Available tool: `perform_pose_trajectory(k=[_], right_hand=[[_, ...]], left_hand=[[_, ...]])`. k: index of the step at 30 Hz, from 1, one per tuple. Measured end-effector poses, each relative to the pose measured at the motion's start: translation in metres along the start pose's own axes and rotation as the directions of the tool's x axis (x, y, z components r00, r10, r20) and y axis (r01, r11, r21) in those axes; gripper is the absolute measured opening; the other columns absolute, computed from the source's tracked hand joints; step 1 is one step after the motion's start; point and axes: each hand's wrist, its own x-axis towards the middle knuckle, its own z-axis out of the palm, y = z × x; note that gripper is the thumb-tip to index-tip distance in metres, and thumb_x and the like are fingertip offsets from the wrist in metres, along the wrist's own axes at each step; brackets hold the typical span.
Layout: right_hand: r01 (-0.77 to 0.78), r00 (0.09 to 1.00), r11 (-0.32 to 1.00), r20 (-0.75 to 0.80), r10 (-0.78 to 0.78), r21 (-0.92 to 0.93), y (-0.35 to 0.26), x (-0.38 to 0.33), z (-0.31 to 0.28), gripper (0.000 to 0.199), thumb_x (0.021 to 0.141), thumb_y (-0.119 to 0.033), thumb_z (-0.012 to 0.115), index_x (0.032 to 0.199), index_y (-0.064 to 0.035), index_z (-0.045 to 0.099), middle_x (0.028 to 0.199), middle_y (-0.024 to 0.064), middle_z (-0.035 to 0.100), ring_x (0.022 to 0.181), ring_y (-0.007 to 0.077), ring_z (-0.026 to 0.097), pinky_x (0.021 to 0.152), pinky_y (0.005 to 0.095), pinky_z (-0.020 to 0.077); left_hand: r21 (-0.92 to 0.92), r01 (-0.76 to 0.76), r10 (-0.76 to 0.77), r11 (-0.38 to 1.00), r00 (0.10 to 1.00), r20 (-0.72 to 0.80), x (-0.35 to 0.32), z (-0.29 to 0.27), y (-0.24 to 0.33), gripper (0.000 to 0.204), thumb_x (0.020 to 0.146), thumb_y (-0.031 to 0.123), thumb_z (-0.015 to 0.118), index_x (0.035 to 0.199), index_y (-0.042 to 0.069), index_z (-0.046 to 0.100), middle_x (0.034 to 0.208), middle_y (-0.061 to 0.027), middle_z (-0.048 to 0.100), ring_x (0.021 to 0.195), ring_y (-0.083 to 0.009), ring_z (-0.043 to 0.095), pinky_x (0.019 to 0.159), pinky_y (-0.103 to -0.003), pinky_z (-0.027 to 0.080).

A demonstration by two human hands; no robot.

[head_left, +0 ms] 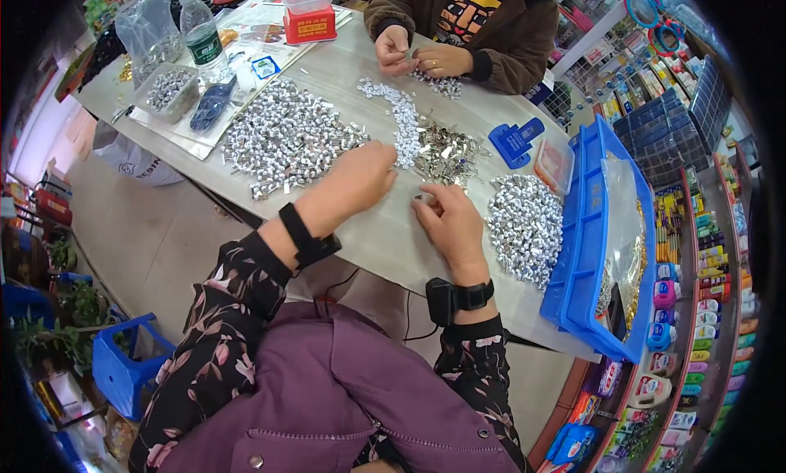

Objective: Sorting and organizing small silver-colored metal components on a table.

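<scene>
My left hand (364, 178) reaches over the table to the edge of a curved strip of small white pieces (404, 117). Its fingers are bent together, and their tips are mostly hidden behind the hand. Close by on the right, my right hand (452, 226) pinches a small, dark, shiny metal piece (419, 197) between thumb and forefinger. Just beyond it lies a loose pile of flat metal clips (450, 155). A wide heap of small silver-and-white pieces (286, 129) spreads left of my left hand. Another such heap (526, 227) lies to the right of my right hand.
Across the table, a person's hands (422, 59) work over a small pile. A blue tray (559, 268) holding bags stands at the right edge. Nearby are a blue plastic tool (517, 141) and clear lid (555, 166). A bottle (202, 39) and red box (311, 24) stand far left.
</scene>
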Motion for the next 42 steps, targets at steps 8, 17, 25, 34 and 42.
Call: perform_pose_trajectory(k=[8,17,25,34,42], right_hand=[[0.183,0.983,0.983,-0.015,-0.184,-0.024,0.002,-0.002,0.007,0.010,0.075,-0.018,0.065,0.083,-0.0110,0.066,0.074,0.0062,0.058,0.070,0.0235,0.058,0.060,0.0319,0.0467],[0.046,0.999,0.993,0.017,-0.048,0.109,0.003,-0.001,0.002,0.009,0.078,-0.015,0.063,0.083,-0.0081,0.065,0.076,0.0062,0.062,0.067,0.0177,0.060,0.060,0.0272,0.0471],[-0.185,0.983,0.860,0.083,0.166,0.476,0.003,-0.001,0.007,0.012,0.082,-0.012,0.062,0.088,-0.0028,0.063,0.078,0.0045,0.064,0.067,0.0086,0.059,0.061,0.0217,0.0462],[-0.272,0.955,0.666,0.279,0.098,0.695,0.002,-0.001,0.012,0.013,0.084,-0.005,0.057,0.096,0.0010,0.059,0.084,0.0028,0.063,0.077,0.0079,0.057,0.069,0.0211,0.0454],[-0.346,0.825,0.596,0.537,-0.173,0.724,-0.019,-0.007,0.024,0.025,0.081,-0.003,0.056,0.105,0.0018,0.057,0.094,0.0060,0.062,0.085,0.0119,0.058,0.076,0.0239,0.0466]], left_hand=[[0.199,-0.034,0.006,0.979,0.990,0.139,0.017,0.012,0.002,0.010,0.077,0.008,0.052,0.081,0.000,0.057,0.081,-0.0197,0.057,0.075,-0.0367,0.060,0.065,-0.043,0.050],[0.264,-0.120,0.078,0.957,0.983,0.164,0.022,0.013,-0.001,0.009,0.076,0.007,0.051,0.077,0.001,0.058,0.078,-0.0191,0.059,0.072,-0.0344,0.062,0.063,-0.041,0.051],[0.135,-0.063,0.039,0.989,0.983,0.180,0.031,0.007,0.001,0.011,0.075,0.008,0.055,0.077,-0.002,0.057,0.073,-0.0163,0.061,0.070,-0.0287,0.063,0.061,-0.038,0.052],[-0.870,0.488,-0.336,0.072,0.833,0.439,0.036,0.005,0.021,0.012,0.084,0.014,0.056,0.087,0.002,0.054,0.080,-0.0038,0.059,0.066,-0.0080,0.055,0.059,-0.019,0.049],[-0.926,0.345,-0.378,-0.151,0.846,0.377,0.054,0.017,0.017,0.017,0.084,0.006,0.052,0.100,0.001,0.055,0.082,-0.0043,0.058,0.066,-0.0087,0.055,0.060,-0.021,0.049]])
